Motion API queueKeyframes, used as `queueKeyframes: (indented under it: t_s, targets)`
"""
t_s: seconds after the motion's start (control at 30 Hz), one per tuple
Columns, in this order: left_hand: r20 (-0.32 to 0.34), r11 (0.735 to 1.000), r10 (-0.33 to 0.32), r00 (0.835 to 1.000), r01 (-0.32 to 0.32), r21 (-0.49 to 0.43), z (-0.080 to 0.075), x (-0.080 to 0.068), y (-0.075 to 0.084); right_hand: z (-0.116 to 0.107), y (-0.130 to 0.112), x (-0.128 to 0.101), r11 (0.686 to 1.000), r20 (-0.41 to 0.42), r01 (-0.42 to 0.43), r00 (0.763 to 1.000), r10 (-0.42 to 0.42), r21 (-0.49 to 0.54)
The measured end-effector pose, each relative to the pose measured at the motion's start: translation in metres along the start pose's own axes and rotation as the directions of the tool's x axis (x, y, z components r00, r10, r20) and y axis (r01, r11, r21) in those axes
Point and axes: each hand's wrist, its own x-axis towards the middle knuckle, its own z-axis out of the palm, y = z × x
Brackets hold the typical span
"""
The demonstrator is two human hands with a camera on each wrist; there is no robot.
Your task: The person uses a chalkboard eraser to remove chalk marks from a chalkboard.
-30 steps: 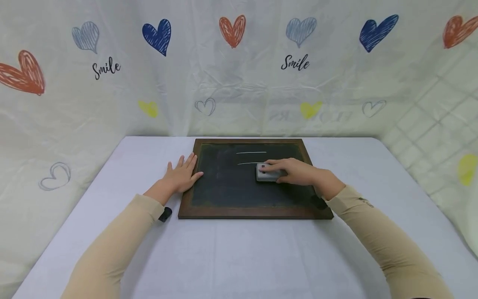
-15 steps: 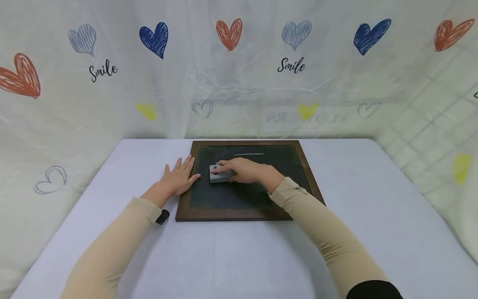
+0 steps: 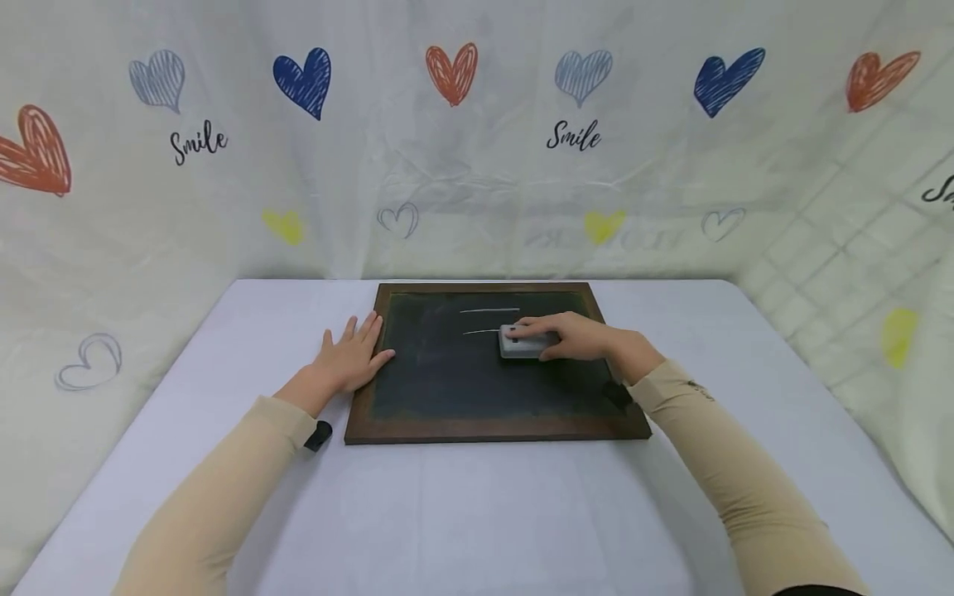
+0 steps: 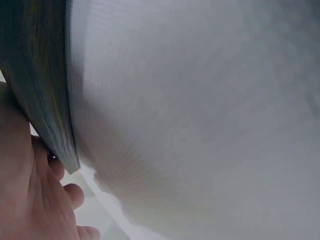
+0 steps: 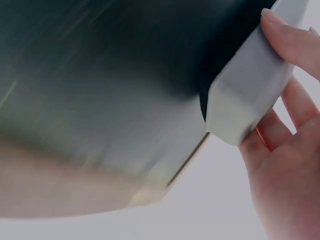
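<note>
While the head view looks down on the worktop (image 3: pixel 477 513), the right hand (image 3: pixel 577 337) grips a grey eraser (image 3: pixel 517 343), fingers curled over its top, and presses it onto the chalkboard (image 3: pixel 447 372) right of centre. The eraser's long axis runs left to right, in line with two chalk lines (image 3: pixel 488 311) that lie just beyond and left of it; the nearer line ends at the eraser's left end. The left hand (image 3: pixel 346 360) rests flat with straight fingers on the board's left frame, holding nothing.

In the left wrist view, fingers (image 4: pixel 60 195) lie beside the frame edge (image 4: pixel 45 100).

In the right wrist view, fingertips (image 5: pixel 290 42) clasp the pale, blocky eraser (image 5: pixel 245 95) against the dark board.
</note>
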Motion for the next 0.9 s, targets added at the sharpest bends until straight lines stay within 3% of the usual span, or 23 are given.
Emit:
queueKeyframes:
  t_s: [0.17, 0.3, 0.43, 0.7, 0.9]
  targets:
    - [0.009, 1.0, -0.003, 1.0, 0.003, 0.003, -0.004, 0.0, 0.002, -0.009, 0.015, -0.023, 0.998, -0.017, -0.068, 0.998, 0.068, 0.019]
    - [0.021, 1.0, -0.006, 1.0, 0.006, -0.001, -0.003, 0.001, 0.003, -0.009, 0.011, -0.019, 0.998, -0.021, -0.056, 0.998, 0.056, -0.013]
    - [0.02, 1.0, -0.014, 1.0, 0.014, 0.0, -0.004, 0.0, 0.004, -0.004, -0.008, 0.007, 0.997, -0.009, -0.031, 1.0, 0.03, -0.076]
    - [0.018, 1.0, -0.02, 1.0, 0.02, -0.004, -0.003, 0.001, 0.003, 0.026, -0.061, 0.087, 0.975, 0.055, 0.066, 0.997, -0.056, -0.212]
    - [0.015, 1.0, -0.029, 0.999, 0.029, 0.007, -0.001, 0.004, 0.001, 0.033, -0.078, 0.107, 0.964, 0.063, 0.082, 0.996, -0.069, -0.253]
